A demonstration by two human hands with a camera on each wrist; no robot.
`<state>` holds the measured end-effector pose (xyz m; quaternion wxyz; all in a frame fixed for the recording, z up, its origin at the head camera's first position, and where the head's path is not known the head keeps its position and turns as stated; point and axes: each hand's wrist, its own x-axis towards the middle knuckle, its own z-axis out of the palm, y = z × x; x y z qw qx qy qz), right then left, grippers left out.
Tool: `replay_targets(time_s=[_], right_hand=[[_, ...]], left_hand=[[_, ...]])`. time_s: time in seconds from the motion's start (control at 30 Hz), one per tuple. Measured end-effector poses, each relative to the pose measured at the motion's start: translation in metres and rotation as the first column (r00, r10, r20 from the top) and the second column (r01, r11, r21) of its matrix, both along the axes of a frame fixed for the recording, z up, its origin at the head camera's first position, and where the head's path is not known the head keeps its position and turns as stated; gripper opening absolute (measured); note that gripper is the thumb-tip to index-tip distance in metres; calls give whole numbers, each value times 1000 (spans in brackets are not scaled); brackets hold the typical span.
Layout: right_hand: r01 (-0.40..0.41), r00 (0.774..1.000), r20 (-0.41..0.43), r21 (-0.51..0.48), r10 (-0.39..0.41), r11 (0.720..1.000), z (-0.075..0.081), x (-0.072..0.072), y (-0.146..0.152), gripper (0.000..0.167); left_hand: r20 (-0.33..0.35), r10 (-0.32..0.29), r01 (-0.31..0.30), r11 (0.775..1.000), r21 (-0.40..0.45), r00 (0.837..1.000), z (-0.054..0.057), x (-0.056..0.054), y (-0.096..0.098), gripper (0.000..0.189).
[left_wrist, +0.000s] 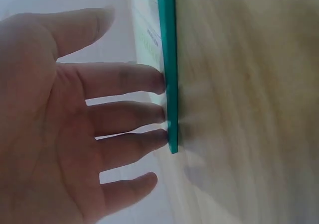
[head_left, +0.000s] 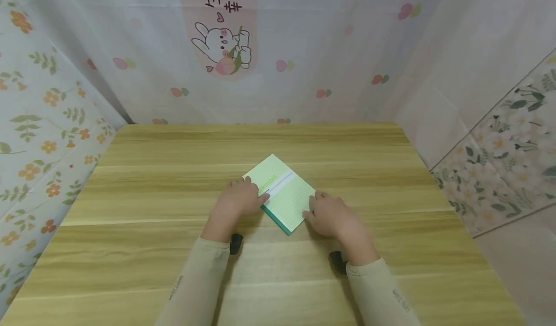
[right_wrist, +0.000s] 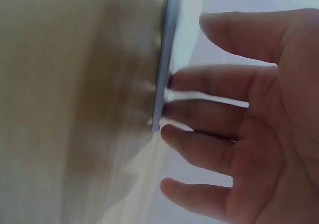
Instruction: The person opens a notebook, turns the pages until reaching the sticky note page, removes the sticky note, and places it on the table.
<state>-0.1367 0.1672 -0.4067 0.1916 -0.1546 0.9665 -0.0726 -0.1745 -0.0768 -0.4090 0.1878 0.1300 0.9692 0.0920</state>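
A light green notebook [head_left: 295, 203] with a white band and a teal spine lies at an angle on the table. At its left corner is my left hand [head_left: 236, 198], thumb over the cover's edge. My right hand [head_left: 330, 215] touches the right side of the notebook. Seen from the left wrist, extended fingers [left_wrist: 124, 78] meet the teal spine [left_wrist: 170, 59], and the thumb stands apart from it. In the right wrist view, the fingertips [right_wrist: 172, 80] reach the notebook's page edge [right_wrist: 167, 50], with the thumb held away from the book.
Under the notebook is a wood-grain table [head_left: 173, 268]. A white printed curtain [head_left: 330, 41] hangs along its back edge, with floral cloth [head_left: 48, 99] at the left and another patterned cloth [head_left: 499, 147] at the right. Dark wrist-worn pieces [head_left: 236, 244] show beneath both wrists.
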Motion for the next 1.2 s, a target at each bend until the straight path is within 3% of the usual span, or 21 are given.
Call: replay_targets(time_s=[0.1, 0.27, 0.43, 0.6, 0.73, 0.97, 1.2], right_hand=[[-24, 998, -58, 68, 28, 997, 2, 11, -15, 48], [-38, 996, -77, 133, 48, 990, 8, 28, -39, 32], [-110, 977, -146, 266, 153, 958, 7, 42, -62, 28], [-153, 947, -220, 331, 234, 931, 2, 50, -77, 26], [-143, 950, -217, 343, 226, 929, 3, 47, -78, 27], [-160, 966, -148, 307, 213, 938, 6, 39, -74, 26], [-123, 982, -116, 214, 150, 969, 5, 37, -69, 34]], left_hand=[[-22, -26, 25, 999, -27, 999, 2, -6, 1, 54], [-19, -67, 67, 997, -27, 998, 1, -19, 2, 50], [0, -83, 83, 996, -23, 997, -1, -32, 6, 47], [-5, -99, 99, 994, -48, 995, -2, -35, 13, 45], [2, -72, 72, 997, -31, 997, -1, -35, 17, 39], [47, -41, 36, 994, 100, 998, -6, -37, 6, 42], [87, -71, 45, 960, 277, 994, -13, -41, -10, 45]])
